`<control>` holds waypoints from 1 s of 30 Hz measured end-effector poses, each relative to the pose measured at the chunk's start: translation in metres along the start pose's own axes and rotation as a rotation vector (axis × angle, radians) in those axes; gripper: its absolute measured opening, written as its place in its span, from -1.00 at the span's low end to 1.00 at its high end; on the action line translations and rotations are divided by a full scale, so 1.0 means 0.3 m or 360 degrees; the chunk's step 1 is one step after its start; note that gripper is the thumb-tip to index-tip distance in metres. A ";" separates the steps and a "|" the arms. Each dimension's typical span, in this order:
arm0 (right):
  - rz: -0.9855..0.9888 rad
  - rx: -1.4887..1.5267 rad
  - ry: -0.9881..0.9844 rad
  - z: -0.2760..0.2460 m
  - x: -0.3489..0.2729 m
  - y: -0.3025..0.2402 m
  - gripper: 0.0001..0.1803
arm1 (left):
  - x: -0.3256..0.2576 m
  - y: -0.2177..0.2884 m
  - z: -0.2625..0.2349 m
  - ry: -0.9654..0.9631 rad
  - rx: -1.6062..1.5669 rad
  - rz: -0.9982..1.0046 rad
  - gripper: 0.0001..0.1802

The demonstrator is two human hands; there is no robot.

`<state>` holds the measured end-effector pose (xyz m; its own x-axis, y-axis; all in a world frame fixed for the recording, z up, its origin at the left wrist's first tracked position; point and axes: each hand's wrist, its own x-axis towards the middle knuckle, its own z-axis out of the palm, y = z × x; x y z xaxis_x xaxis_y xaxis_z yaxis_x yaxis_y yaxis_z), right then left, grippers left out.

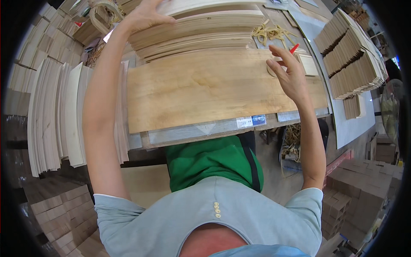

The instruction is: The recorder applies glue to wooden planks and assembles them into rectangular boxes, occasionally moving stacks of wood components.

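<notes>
Atop the grey-edged worktable [171, 136] lies a broad, tan, rectangular wooden board [192, 94], with long, thin, pale wooden planks [197, 32] stacked beyond it, left hand [147, 17] touching them past the board's far-left corner (grip not determinable), right hand [290, 73] released, digits parted, above the board's right end beside a small, pale, round object [271, 72].

A single wide fisheye view looks steeply down from head height, close above the near edge of the bench [182, 136].
</notes>
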<state>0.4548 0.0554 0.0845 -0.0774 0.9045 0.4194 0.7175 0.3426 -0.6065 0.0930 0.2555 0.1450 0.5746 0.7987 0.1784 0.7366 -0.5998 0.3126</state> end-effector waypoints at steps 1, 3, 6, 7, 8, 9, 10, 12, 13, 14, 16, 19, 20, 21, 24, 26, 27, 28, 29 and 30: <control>-0.0061 0.0017 0.0059 -0.002 -0.004 0.007 -0.59 | 0.005 -0.002 -0.007 0.0249 0.0318 0.0287 -0.27; -0.0035 0.0035 0.0065 -0.015 -0.004 0.017 -0.59 | 0.013 0.020 -0.006 0.0502 0.0640 0.0584 -0.41; -0.0017 0.0046 0.0078 -0.028 -0.015 -0.002 -0.59 | 0.013 0.048 0.016 -0.0120 -0.0139 -0.0058 -0.12; -0.0019 0.0038 0.0071 -0.028 -0.022 -0.018 -0.60 | 0.011 0.020 0.023 -0.0171 -0.0071 -0.0062 -0.11; -0.0017 0.0035 0.0068 -0.034 -0.026 -0.029 -0.60 | 0.008 -0.006 0.025 -0.0224 -0.0004 -0.0065 -0.10; -0.0002 0.0051 0.0055 -0.048 -0.042 -0.031 -0.61 | 0.013 -0.009 0.020 -0.0235 0.0003 -0.0050 -0.10; 0.0013 0.0069 0.0040 -0.057 -0.058 -0.030 -0.62 | 0.016 -0.013 0.016 -0.0240 -0.0027 -0.0048 -0.11; 0.0033 0.0082 0.0048 -0.066 -0.085 -0.022 -0.63 | 0.024 0.002 0.009 -0.0250 -0.0057 -0.0043 -0.12; 0.0040 0.0094 0.0045 -0.069 -0.094 -0.020 -0.64 | 0.026 0.016 -0.004 -0.0277 -0.0104 -0.0075 -0.13; 0.0042 0.0098 0.0041 -0.067 -0.102 -0.019 -0.64 | 0.022 0.027 -0.018 -0.0304 -0.0152 -0.0113 -0.15; 0.0095 0.0089 -0.0016 -0.056 -0.111 -0.013 -0.63 | -0.001 0.080 -0.036 -0.0204 -0.0195 -0.0163 -0.16; 0.0104 0.0216 0.0060 -0.028 -0.126 -0.002 -0.56 | -0.097 0.175 -0.065 0.0037 -0.0218 -0.0134 -0.15; 0.0106 0.0223 0.0038 -0.019 -0.125 -0.002 -0.56 | -0.157 0.203 -0.068 0.0174 -0.0182 -0.0056 -0.14; 0.0122 0.0391 0.0218 -0.015 -0.136 0.001 -0.53 | -0.215 0.222 -0.037 0.0155 -0.0210 -0.0062 -0.14; 0.0255 0.0729 0.0331 0.028 -0.183 0.046 -0.48 | -0.403 0.269 0.067 0.0099 0.0093 0.0076 -0.11; 0.0501 0.0963 0.0180 0.103 -0.220 0.106 -0.50 | -0.490 0.290 0.216 -0.0069 0.0114 -0.0053 -0.11; 0.0551 0.0867 0.0110 0.135 -0.233 0.138 -0.53 | -0.497 0.280 0.280 -0.0078 0.0093 -0.0057 -0.11; 0.0652 0.0765 0.0019 0.166 -0.234 0.143 -0.52 | -0.498 0.264 0.333 -0.0145 0.0026 -0.0098 -0.11; 0.0751 0.0661 -0.0070 0.192 -0.235 0.148 -0.51 | -0.499 0.248 0.380 -0.0211 -0.0040 -0.0136 -0.11; 0.0762 0.0661 -0.0084 0.222 -0.248 0.181 -0.51 | -0.506 0.230 0.433 -0.0222 -0.0049 -0.0146 -0.11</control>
<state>0.4535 0.0237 -0.0247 0.1437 0.9896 0.0096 0.3534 -0.0423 -0.9345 0.1030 0.0865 0.0182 0.5508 0.8344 0.0173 0.7783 -0.5210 0.3503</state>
